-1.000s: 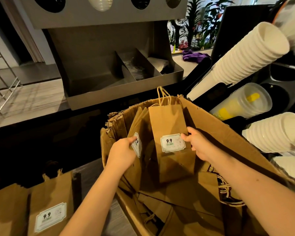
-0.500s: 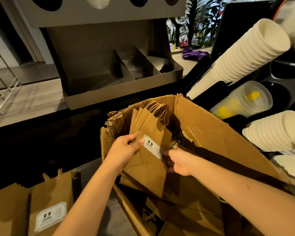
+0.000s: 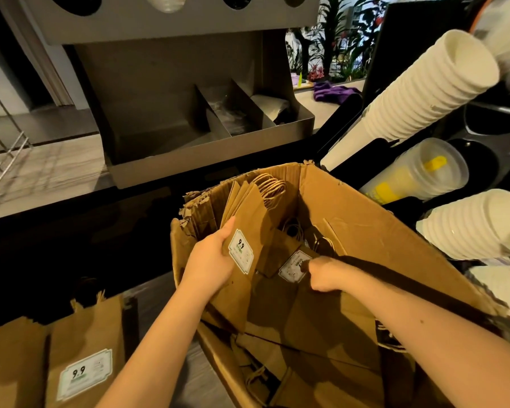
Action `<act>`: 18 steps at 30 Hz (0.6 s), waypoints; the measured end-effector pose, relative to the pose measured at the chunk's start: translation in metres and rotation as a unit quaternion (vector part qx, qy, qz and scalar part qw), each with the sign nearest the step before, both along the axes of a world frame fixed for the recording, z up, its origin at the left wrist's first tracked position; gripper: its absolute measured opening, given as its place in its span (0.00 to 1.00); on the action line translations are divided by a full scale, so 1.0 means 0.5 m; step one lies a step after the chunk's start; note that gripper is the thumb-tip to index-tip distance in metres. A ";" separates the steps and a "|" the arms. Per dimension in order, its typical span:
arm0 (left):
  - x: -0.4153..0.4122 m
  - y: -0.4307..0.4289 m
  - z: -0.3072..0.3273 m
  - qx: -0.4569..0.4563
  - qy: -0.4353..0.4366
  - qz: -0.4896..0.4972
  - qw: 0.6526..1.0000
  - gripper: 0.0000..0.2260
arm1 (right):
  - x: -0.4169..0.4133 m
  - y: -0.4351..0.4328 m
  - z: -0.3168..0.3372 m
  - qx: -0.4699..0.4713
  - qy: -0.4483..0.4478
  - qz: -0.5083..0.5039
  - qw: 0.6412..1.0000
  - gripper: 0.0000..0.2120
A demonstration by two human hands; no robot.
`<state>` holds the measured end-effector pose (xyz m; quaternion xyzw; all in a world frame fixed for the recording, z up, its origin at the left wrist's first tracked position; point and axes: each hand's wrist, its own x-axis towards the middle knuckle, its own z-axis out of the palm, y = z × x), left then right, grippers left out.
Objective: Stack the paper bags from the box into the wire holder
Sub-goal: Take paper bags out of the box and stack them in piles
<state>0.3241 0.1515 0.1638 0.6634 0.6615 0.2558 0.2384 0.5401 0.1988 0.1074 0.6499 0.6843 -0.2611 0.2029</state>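
Head view: left hand (image 3: 209, 263) grips upright bag bundle (image 3: 248, 219) inside box (image 3: 365, 219), thumb beside front label. Right hand (image 3: 324, 273) lower in box, fingers curled on flat bag (image 3: 289, 265) at its label. Holder (image 3: 0, 160) far left, well apart from box. Standing bags (image 3: 83, 348) at lower left.

The box (image 3: 354, 225) is rough corrugated cardboard, ragged at its far-left rim. The bags (image 3: 248, 219) are matt brown paper with twisted cord handles. The far dispenser (image 3: 174, 113) is dull brushed metal; the cups (image 3: 418, 92) on the right look like smooth white paper.
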 end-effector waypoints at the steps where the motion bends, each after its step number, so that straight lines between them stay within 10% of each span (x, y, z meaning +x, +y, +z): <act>1: 0.000 0.000 -0.001 0.004 0.004 0.002 1.000 0.30 | 0.005 -0.003 -0.006 -0.004 -0.025 0.005 1.000 0.17; 13: -0.004 0.007 -0.014 0.006 0.035 0.017 0.999 0.31 | -0.011 -0.012 -0.034 -0.029 -0.079 0.001 0.996 0.25; 18: -0.001 0.008 -0.011 0.006 0.059 0.007 0.998 0.32 | 0.021 0.019 0.002 -0.067 0.193 -0.112 0.972 0.31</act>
